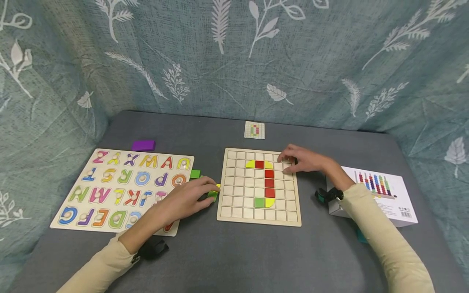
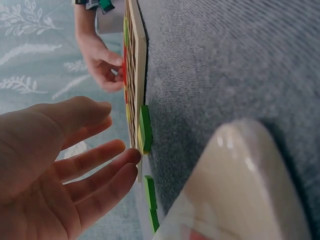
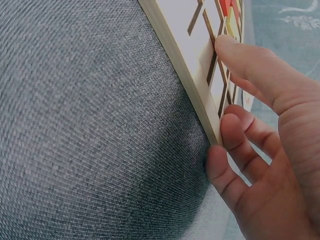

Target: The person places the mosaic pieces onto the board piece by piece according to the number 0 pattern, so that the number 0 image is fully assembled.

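A wooden grid board (image 1: pixel 238 215) lies in the middle of the table. Set in its cells are several red squares (image 1: pixel 269 183), yellow quarter-round pieces (image 1: pixel 270 202) and a green square (image 1: pixel 259 202). At the board's left side, my left hand (image 1: pixel 190 197) hovers with loosely bent fingers over green pieces (image 2: pixel 145 129) and a yellow piece (image 1: pixel 218 187); nothing shows between its fingers in the left wrist view. My right hand (image 1: pixel 302 158) rests at the board's upper right edge. In the right wrist view its thumb (image 3: pixel 227 44) lies over the grid, fingertips right at the rim.
An alphabet puzzle board (image 1: pixel 128 201) fills the left side, a purple block (image 1: pixel 143 145) behind it. Another green piece (image 1: pixel 195 174) lies at its right edge. A small pattern card (image 1: pixel 254 130) lies behind the grid. On the right stands a white box (image 1: pixel 395 203) with an abacus picture.
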Available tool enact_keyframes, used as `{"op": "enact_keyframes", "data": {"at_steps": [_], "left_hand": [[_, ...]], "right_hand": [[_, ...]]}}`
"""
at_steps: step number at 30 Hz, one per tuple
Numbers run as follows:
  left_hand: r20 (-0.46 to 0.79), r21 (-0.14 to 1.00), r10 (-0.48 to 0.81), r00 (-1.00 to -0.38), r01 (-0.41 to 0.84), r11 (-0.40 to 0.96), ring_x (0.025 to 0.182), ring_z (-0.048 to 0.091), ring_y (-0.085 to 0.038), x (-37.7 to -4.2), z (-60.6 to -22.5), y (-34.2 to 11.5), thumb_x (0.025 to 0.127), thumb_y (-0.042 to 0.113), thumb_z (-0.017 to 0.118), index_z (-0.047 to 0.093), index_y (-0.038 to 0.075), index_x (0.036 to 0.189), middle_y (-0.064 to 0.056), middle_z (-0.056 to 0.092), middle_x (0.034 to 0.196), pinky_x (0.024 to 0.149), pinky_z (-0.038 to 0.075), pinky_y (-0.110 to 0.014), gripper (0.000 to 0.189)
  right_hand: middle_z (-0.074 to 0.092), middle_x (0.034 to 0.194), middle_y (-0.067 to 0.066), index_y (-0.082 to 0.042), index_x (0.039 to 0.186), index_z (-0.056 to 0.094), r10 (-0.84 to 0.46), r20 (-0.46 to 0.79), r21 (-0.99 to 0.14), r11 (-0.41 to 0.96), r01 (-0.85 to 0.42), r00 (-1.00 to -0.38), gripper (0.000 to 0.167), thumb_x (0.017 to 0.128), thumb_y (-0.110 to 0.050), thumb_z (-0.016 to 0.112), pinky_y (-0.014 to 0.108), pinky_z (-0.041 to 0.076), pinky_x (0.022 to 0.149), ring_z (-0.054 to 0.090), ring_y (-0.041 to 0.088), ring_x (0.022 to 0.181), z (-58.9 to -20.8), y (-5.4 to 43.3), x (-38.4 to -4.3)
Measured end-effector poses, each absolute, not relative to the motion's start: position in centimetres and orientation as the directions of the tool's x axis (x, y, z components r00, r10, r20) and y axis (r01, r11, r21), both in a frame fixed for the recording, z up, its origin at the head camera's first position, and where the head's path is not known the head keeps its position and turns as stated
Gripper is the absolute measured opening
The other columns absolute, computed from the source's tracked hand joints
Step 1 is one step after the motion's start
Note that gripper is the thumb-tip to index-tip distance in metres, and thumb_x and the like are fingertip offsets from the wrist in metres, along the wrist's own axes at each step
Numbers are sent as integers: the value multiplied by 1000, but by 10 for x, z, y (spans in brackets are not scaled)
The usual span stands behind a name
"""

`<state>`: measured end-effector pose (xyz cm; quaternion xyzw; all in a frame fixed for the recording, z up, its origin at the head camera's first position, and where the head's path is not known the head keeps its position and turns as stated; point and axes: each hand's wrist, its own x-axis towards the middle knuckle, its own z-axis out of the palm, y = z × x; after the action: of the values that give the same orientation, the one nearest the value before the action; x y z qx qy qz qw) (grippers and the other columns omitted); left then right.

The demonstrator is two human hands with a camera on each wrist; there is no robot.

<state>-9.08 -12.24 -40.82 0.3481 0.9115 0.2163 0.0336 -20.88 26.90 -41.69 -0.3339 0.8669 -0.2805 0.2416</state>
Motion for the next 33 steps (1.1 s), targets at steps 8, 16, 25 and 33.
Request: {"op": "enact_keyframes", "data": {"at_steps": [8, 16, 25, 33], "left_hand": [[93, 415, 657, -748, 629, 658, 93, 65, -13, -92, -407, -122, 89, 20, 70, 69, 16, 114, 1, 64, 116, 76, 53, -33, 26], [56, 346, 719, -693, 688, 637, 105, 62, -18, -95, -405, -123, 89, 20, 70, 71, 15, 116, -4, 62, 122, 83, 52, -35, 28], [18, 295, 735, -678, 706, 644, 103, 61, -18, -101, -406, -119, 91, 23, 67, 71, 18, 117, -5, 60, 125, 75, 52, -33, 27], [56, 251, 727, -685, 714, 653, 100, 61, -20, -104, -409, -119, 90, 19, 67, 73, 15, 111, -7, 62, 117, 78, 52, -37, 22]], "right_hand": [[49, 107, 11, -9, 122, 61, -716, -225, -642, 619, -453, -660, 34, 91, -20, 68, 37, 44, 81, 49, 17, 88, -420, 269, -209], [49, 106, 12, -8, 122, 61, -712, -229, -641, 623, -447, -664, 34, 91, -19, 68, 38, 43, 81, 49, 18, 88, -418, 268, -209], [49, 106, 12, -8, 122, 61, -708, -230, -640, 627, -444, -668, 33, 91, -19, 67, 38, 44, 81, 49, 17, 88, -419, 268, -209], [49, 105, 12, -8, 122, 61, -709, -228, -638, 626, -448, -667, 34, 90, -18, 68, 38, 43, 81, 48, 18, 87, -416, 269, -209]]}}
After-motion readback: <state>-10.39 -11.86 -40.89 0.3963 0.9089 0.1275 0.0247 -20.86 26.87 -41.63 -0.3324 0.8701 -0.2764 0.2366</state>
